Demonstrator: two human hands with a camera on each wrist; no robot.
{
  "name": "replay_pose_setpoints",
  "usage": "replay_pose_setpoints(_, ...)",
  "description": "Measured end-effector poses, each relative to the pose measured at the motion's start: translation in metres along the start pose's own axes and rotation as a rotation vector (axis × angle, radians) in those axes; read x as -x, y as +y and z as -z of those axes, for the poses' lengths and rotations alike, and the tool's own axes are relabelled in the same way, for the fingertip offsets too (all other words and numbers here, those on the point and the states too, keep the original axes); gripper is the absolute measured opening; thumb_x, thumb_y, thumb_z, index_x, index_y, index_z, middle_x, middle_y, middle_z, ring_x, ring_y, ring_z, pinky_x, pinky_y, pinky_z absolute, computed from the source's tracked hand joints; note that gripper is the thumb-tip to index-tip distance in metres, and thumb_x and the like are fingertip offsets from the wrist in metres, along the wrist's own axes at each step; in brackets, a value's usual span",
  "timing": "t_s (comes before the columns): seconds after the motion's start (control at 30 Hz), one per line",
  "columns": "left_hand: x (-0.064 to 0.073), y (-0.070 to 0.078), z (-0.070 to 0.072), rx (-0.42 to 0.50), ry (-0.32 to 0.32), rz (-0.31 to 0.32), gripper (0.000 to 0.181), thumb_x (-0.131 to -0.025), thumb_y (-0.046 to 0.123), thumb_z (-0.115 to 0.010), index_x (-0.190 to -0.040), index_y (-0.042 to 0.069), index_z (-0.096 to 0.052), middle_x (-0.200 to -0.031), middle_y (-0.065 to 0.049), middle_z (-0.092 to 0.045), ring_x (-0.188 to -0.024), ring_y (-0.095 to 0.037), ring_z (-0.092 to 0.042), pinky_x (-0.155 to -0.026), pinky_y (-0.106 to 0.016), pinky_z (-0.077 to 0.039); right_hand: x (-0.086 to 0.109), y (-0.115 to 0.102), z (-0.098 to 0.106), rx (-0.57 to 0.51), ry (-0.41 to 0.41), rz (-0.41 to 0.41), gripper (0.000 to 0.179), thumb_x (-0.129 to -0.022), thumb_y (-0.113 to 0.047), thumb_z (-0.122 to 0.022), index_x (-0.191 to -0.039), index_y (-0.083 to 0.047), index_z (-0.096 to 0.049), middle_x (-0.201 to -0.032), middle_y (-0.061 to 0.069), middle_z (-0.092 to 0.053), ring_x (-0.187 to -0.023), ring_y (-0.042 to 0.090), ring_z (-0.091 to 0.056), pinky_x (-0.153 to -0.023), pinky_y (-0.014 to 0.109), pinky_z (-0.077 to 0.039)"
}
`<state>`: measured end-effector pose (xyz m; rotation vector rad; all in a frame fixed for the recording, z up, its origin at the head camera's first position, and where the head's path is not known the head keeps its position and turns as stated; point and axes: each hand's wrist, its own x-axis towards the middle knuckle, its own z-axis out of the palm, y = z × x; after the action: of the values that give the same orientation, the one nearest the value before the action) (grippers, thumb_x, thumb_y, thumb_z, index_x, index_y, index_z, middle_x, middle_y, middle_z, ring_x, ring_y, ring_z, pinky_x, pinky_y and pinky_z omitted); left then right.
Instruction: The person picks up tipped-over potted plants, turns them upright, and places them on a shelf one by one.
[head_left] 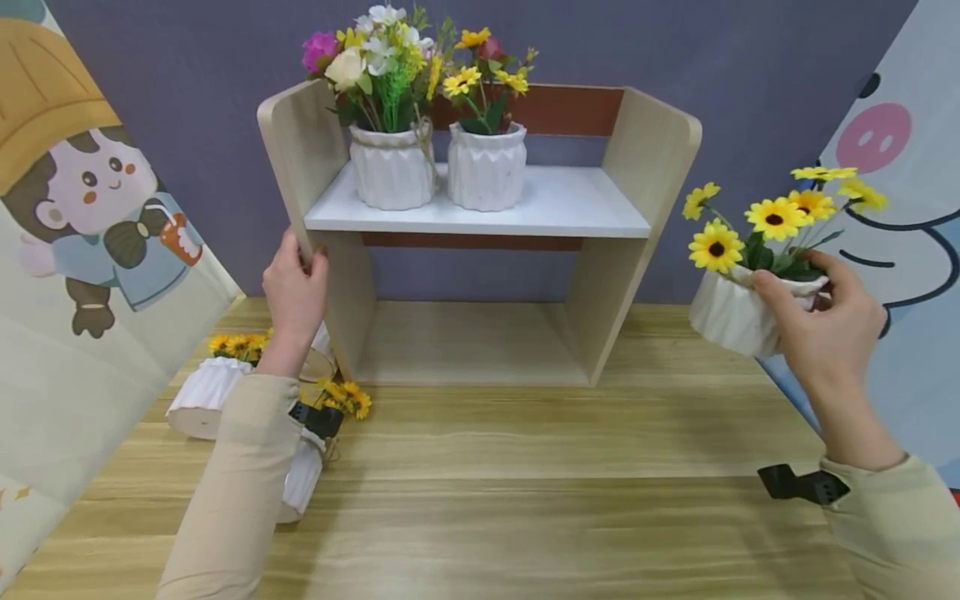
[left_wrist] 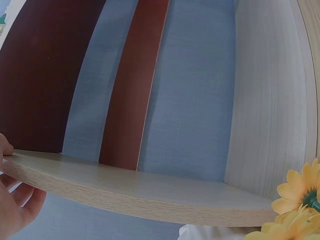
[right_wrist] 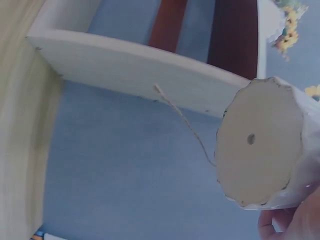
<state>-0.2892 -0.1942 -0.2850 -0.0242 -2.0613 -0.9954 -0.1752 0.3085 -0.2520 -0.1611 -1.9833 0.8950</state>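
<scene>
A two-tier wooden shelf (head_left: 468, 307) with a white upper board stands on the table. My left hand (head_left: 296, 287) grips the front edge of its left side panel; the left wrist view shows fingers on both sides of the panel (left_wrist: 150, 197). Off to the right of the shelf, my right hand (head_left: 836, 321) holds a white ribbed pot (head_left: 738, 312) with yellow daisy-like artificial flowers (head_left: 776, 218), raised above the table and slightly tilted. Thumb and fingers are at its rim. The right wrist view shows the pot's round base (right_wrist: 260, 145) and a loose twine end (right_wrist: 182, 117).
On the upper board stand two potted plants: one with mixed flowers (head_left: 393, 167), one with yellow flowers (head_left: 487, 167). White pots with yellow flowers lie tipped on the table at left, including one pot (head_left: 206, 396) and another (head_left: 302, 475). Cartoon-printed panels (head_left: 97, 208) flank both sides.
</scene>
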Motion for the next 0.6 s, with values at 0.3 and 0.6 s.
replay_pose_setpoints(0.3, 0.0, -0.001, 0.0, -0.007, -0.001, 0.004, 0.034, -0.09, 0.023, -0.049, -0.118, 0.006, -0.053, -0.096, -0.02, -0.062, -0.081, -0.036, -0.058, -0.071, -0.048, -0.045, 0.001, -0.035, 0.005, -0.053, -0.019, 0.021, 0.043, -0.074, -0.025, -0.069, -0.115, -0.012, -0.062, -0.082, -0.021, -0.051, -0.055, 0.0, -0.039, -0.045, 0.008, -0.029)
replay_pose_setpoints(0.6, 0.0, -0.001, -0.002, -0.001, 0.005, 0.003, 0.032, -0.09, 0.023, -0.049, -0.117, 0.005, -0.054, -0.096, -0.019, -0.063, -0.081, -0.035, -0.059, -0.071, -0.047, -0.045, -0.001, -0.07, -0.001, -0.186, -0.075, 0.091, 0.033, -0.074, -0.019, -0.068, -0.106, -0.014, -0.066, -0.082, -0.014, -0.057, -0.053, 0.005, -0.039, -0.044, 0.012, -0.029)
